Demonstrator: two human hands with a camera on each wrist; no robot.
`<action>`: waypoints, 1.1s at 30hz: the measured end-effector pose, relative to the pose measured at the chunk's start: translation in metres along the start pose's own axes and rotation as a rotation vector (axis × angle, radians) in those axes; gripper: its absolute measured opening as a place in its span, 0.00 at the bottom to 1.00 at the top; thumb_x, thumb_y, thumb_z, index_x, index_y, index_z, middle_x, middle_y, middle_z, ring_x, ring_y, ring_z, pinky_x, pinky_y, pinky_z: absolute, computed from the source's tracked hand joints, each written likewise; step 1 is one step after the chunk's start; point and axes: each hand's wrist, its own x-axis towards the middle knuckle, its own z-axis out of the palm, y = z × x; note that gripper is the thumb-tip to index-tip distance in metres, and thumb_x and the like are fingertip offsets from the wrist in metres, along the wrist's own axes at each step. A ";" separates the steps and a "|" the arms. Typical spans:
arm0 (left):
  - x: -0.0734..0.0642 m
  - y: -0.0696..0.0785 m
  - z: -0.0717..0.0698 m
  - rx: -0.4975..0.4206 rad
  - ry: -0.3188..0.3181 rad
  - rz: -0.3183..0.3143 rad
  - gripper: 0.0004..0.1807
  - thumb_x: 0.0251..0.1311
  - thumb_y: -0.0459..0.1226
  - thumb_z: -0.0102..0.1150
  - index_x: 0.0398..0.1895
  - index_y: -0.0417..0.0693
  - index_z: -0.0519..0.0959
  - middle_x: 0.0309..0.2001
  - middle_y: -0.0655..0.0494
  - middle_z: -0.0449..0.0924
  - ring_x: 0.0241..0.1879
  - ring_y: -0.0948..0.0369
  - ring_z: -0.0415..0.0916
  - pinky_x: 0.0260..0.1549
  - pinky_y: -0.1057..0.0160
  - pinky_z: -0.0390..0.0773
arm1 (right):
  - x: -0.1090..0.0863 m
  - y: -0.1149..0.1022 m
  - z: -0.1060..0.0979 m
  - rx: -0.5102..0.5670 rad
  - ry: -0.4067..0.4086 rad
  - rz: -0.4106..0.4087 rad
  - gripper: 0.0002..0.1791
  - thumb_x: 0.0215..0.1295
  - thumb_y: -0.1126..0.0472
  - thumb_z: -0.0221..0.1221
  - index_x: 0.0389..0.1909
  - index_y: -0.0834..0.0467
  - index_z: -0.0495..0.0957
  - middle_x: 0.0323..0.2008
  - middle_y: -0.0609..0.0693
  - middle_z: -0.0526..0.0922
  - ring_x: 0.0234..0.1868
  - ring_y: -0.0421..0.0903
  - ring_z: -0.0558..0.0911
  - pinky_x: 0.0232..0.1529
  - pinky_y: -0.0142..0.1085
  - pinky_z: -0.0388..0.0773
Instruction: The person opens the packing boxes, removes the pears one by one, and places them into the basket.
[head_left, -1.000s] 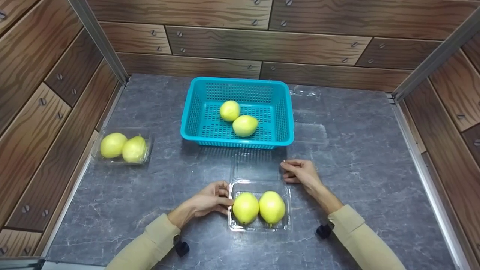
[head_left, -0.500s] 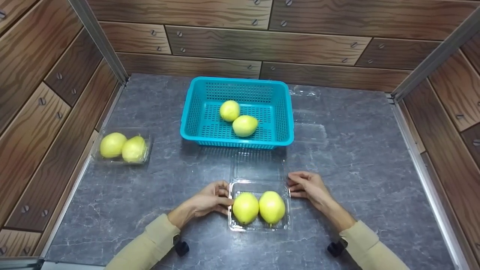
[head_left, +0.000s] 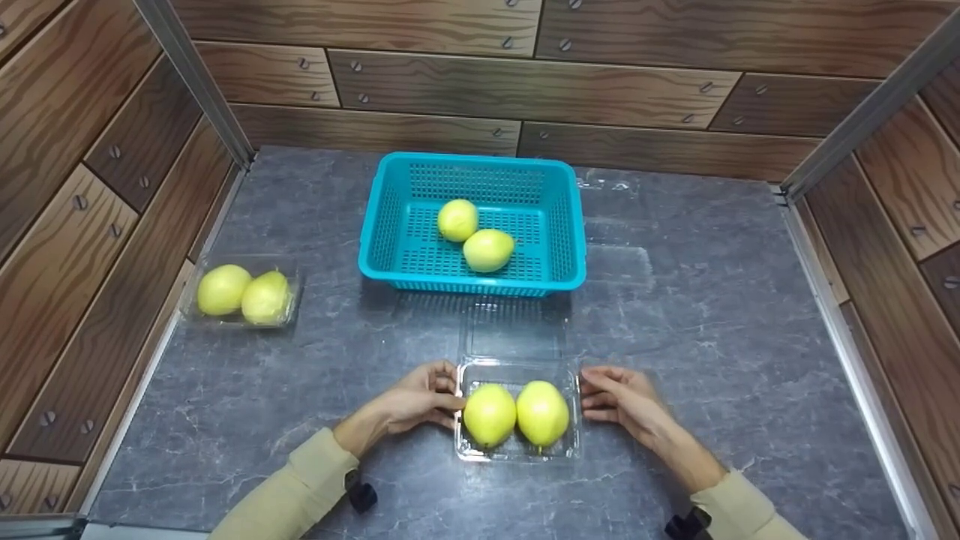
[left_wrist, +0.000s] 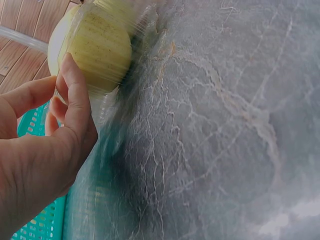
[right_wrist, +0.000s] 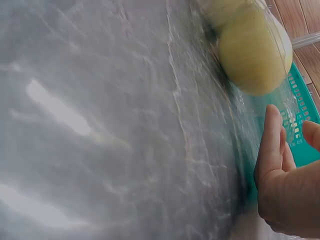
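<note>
In the head view a clear plastic clamshell container lies with its lid folded back toward the basket. Two yellow-green pears, a left one and a right one, sit side by side in its base. My left hand pinches the container's left rim between thumb and fingers; the left wrist view shows this hand beside a pear. At the right rim is my right hand, thumb apart from the fingers. The right wrist view shows these fingers close to the container wall; contact is unclear.
A turquoise basket with two pears stands behind the container. To the left sits another clear container holding two pears. Clear plastic packaging lies right of the basket. Wood-patterned walls enclose the table.
My right hand has come down from beside the folded-back lid to the right rim of the base. The left hand stays at the left rim, and the pears keep their places.
</note>
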 end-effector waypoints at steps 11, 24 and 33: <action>-0.001 0.000 0.001 0.005 0.006 0.005 0.16 0.62 0.21 0.62 0.44 0.45 0.69 0.34 0.56 0.74 0.34 0.61 0.77 0.32 0.63 0.89 | -0.010 0.009 0.005 0.062 -0.113 0.020 0.02 0.76 0.60 0.61 0.44 0.52 0.81 0.34 0.46 0.85 0.32 0.39 0.86 0.41 0.35 0.91; -0.003 0.001 0.003 0.015 0.038 0.013 0.18 0.61 0.22 0.63 0.47 0.43 0.68 0.34 0.56 0.74 0.34 0.62 0.77 0.31 0.63 0.89 | -0.012 0.011 0.012 0.083 -0.144 0.031 0.02 0.74 0.62 0.62 0.42 0.51 0.79 0.34 0.43 0.83 0.31 0.37 0.84 0.37 0.32 0.89; -0.013 0.024 0.002 0.313 0.202 0.168 0.28 0.63 0.32 0.69 0.61 0.33 0.67 0.46 0.50 0.76 0.41 0.60 0.77 0.39 0.63 0.86 | -0.012 0.011 0.012 0.079 -0.135 0.031 0.04 0.75 0.63 0.62 0.41 0.50 0.80 0.35 0.42 0.83 0.32 0.38 0.84 0.37 0.31 0.89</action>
